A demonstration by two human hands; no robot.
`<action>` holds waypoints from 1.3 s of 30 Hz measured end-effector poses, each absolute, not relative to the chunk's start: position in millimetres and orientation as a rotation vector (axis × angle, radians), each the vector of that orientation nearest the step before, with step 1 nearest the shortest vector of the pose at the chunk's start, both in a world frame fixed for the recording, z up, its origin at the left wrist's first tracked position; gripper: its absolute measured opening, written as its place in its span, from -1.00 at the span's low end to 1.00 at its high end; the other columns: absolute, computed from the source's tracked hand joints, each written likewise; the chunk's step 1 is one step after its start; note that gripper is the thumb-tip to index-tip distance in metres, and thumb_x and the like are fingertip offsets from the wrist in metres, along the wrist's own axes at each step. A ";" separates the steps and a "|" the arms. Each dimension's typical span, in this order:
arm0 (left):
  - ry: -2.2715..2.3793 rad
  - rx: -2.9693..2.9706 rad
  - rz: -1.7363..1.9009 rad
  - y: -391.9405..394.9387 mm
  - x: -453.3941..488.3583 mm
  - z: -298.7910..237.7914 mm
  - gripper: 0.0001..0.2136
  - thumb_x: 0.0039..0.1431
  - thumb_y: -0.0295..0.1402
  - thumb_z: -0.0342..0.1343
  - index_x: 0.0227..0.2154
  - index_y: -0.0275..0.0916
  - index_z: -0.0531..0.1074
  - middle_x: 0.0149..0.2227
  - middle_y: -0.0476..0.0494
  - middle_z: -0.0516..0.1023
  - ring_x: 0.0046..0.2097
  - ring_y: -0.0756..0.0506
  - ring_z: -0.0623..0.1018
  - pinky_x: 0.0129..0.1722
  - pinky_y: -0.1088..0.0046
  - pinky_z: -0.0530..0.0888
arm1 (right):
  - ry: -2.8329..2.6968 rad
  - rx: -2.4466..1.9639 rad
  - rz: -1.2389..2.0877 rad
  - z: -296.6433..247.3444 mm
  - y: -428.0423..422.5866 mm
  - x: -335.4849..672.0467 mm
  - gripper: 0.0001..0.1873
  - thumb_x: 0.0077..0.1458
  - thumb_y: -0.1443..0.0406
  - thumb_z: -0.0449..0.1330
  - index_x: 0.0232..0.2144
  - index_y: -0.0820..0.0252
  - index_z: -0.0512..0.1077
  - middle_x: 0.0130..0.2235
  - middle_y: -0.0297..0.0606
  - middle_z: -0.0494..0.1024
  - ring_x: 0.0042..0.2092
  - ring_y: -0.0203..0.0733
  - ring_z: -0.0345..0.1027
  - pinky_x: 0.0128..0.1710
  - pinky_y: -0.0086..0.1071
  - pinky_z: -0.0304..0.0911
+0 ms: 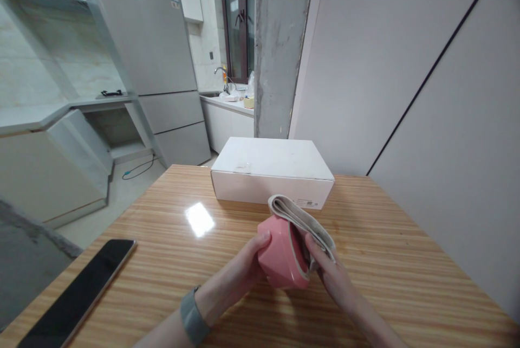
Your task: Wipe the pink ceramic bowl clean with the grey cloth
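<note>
1. Counted from the left: one black phone (79, 296), one grey wristband (194, 315), one white box (272, 158), one pink cup (276, 256) and one folded cloth (304, 222), with one wooden table (390, 266) beneath.
2. The left hand (248, 264) reaches in from the lower left, banded at the wrist, grasping the cup's closed side; its thumb lies along the top and its fingers are mostly hidden.
3. The pink cup is held over the table, on the near side of the box, tipped sideways with its mouth facing right; it looks glossy and faceted, with a pale rim.
4. The light grey cloth, folded in layers, lies against that mouth; how far it goes inside is hidden.
5. The right hand (332, 272), angled in from the lower right, grips the cloth, thumb uppermost.
</note>
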State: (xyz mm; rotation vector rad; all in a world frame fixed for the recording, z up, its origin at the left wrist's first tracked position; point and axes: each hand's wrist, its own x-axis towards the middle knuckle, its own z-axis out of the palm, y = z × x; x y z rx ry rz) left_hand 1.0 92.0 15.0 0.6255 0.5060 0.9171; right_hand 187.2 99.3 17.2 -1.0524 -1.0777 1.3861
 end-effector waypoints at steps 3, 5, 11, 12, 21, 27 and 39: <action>0.483 0.619 0.964 93.6 1.6 18.0 -0.48 0.18 -0.07 0.06 0.05 -0.38 0.42 0.06 -0.33 0.50 0.06 -0.25 0.47 0.08 0.26 0.32 | -1.049 -1.037 1.399 17.9 99.6 184.3 -0.49 -0.03 -0.05 0.29 -0.05 -0.02 0.51 0.08 -0.29 0.51 0.25 0.00 0.16 0.32 -0.08 -0.16; 0.446 0.606 1.024 95.8 1.3 22.3 -0.49 0.18 -0.07 0.06 0.05 -0.38 0.41 0.06 -0.32 0.49 0.06 -0.25 0.47 0.08 0.26 0.33 | -1.047 -1.024 1.412 16.5 99.2 183.0 -0.48 -0.02 -0.05 0.28 -0.04 -0.01 0.50 0.10 -0.29 0.50 0.27 -0.01 0.12 0.32 -0.08 -0.18; 0.435 0.486 1.055 100.2 -6.9 31.6 -0.51 0.18 -0.07 0.05 0.04 -0.33 0.39 -0.05 -0.28 0.57 -0.07 -0.20 0.55 -0.26 0.43 0.47 | -1.088 -1.013 1.430 14.2 100.0 181.4 -0.48 0.03 -0.02 0.26 0.01 0.01 0.46 0.14 -0.29 0.45 0.26 0.03 0.13 0.33 -0.02 -0.23; 0.425 0.473 1.013 100.2 -8.7 31.9 -0.51 0.18 -0.08 0.04 0.05 -0.33 0.38 -0.06 -0.29 0.57 -0.09 -0.20 0.56 -0.30 0.43 0.48 | -1.092 -0.980 1.445 14.6 101.0 181.5 -0.49 0.05 -0.01 0.25 0.02 0.01 0.45 0.14 -0.30 0.45 0.26 0.02 0.13 0.33 -0.02 -0.22; 0.330 0.316 0.759 102.2 -11.6 39.5 -0.33 0.18 0.12 -0.12 0.16 -0.32 0.25 -0.09 -0.38 0.56 -0.09 -0.30 0.56 -0.13 0.13 0.47 | -1.005 -0.928 1.519 17.9 104.9 180.0 -0.45 0.04 -0.02 0.25 0.04 0.03 0.44 0.06 -0.26 0.53 0.17 0.07 0.28 0.24 -0.03 0.07; 0.506 0.403 0.924 99.4 -3.3 33.4 -0.38 0.18 0.04 -0.02 0.14 -0.37 0.28 -0.10 -0.40 0.56 -0.13 -0.28 0.57 -0.20 0.15 0.50 | -0.751 -0.922 1.609 33.7 98.0 166.0 -0.48 -0.16 -0.06 0.36 -0.19 0.10 0.58 -0.13 -0.25 0.64 0.05 0.07 0.41 0.14 -0.08 0.23; 0.754 0.479 1.107 109.8 -0.5 16.4 -0.24 0.11 0.22 -0.14 0.08 -0.39 0.34 -0.25 -0.38 0.60 -0.34 -0.24 0.59 -0.44 0.25 0.53 | -0.645 -0.896 1.716 40.3 87.9 155.8 -0.49 -0.26 -0.06 0.41 -0.29 0.12 0.60 -0.20 -0.23 0.67 -0.01 0.08 0.46 0.10 -0.06 0.25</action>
